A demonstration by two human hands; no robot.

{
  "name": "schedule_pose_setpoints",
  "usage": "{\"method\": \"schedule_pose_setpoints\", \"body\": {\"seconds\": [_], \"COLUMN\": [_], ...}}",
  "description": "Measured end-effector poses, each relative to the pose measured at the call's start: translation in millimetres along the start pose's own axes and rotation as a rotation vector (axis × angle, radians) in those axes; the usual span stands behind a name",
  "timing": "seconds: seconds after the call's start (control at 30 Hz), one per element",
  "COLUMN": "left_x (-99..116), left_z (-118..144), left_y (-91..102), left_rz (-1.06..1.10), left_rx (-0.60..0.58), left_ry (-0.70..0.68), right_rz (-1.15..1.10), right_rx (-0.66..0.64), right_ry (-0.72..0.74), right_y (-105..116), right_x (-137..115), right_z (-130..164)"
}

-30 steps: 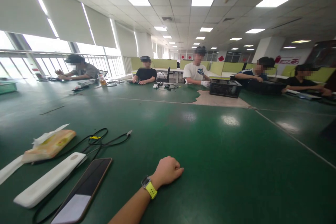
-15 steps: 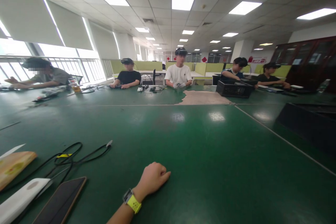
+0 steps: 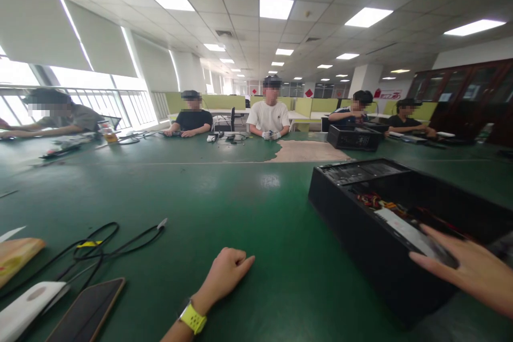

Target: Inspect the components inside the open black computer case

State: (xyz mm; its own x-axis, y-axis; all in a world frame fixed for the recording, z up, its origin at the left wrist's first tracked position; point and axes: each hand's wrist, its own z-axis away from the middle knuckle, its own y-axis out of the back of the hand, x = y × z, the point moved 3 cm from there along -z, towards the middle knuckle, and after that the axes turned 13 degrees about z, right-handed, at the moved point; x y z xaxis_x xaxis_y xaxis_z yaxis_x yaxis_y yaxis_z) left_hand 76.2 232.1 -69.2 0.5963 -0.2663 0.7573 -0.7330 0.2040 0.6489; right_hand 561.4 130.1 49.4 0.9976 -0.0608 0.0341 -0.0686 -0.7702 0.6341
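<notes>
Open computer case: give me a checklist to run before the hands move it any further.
1. Right hand on the black computer case: ok, fingers flat on its near edge.
2. Left hand free: ok, resting on the green table, holding nothing.
3. Firm grip on case: not ok, palm only rests.
4. Table between left hand and case bare: ok.
5. Black cable and phone away from case: ok, far left.
6. Loose wires inside case secured: cannot tell.

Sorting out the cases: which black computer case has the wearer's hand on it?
The near open case on the right; the right hand rests on it. The other sits across the table.
</notes>
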Motion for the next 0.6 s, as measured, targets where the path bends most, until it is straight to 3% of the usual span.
{"method": "schedule_pose_setpoints", "body": {"seconds": [0.07, 0.1, 0.17, 0.23, 0.3, 0.4, 0.5, 0.6], "left_x": [0, 3, 14, 38, 75, 148, 215, 253], "left_z": [-2, -3, -7, -11, -18, -35, -63, -93], "left_y": [9.1, 14.7, 28.5, 45.2, 63.5, 84.3, 81.4, 45.0], "left_rz": [0.056, 0.078, 0.113, 0.136, 0.135, 0.052, -0.153, -0.456], "left_rx": [0.053, 0.080, 0.130, 0.157, 0.154, 0.092, -0.038, -0.287], "left_ry": [-0.013, -0.022, -0.043, -0.103, -0.214, -0.419, -0.573, -0.571], "right_rz": [0.022, 0.045, 0.093, 0.128, 0.106, -0.161, -0.454, -0.241], "right_rx": [-0.152, -0.144, -0.008, -0.014, -0.243, -0.763, -1.049, -1.233], "right_ry": [0.317, 0.412, 0.450, 0.384, 0.300, 0.328, 0.400, 0.472], "right_y": [-9, -9, 2, 16, 28, 40, 33, -15], "right_x": [-18, -35, -78, -128, -174, -218, -219, -187], "right_z": [-9, -7, 2, 14, 19, 7, -40, -88]}}
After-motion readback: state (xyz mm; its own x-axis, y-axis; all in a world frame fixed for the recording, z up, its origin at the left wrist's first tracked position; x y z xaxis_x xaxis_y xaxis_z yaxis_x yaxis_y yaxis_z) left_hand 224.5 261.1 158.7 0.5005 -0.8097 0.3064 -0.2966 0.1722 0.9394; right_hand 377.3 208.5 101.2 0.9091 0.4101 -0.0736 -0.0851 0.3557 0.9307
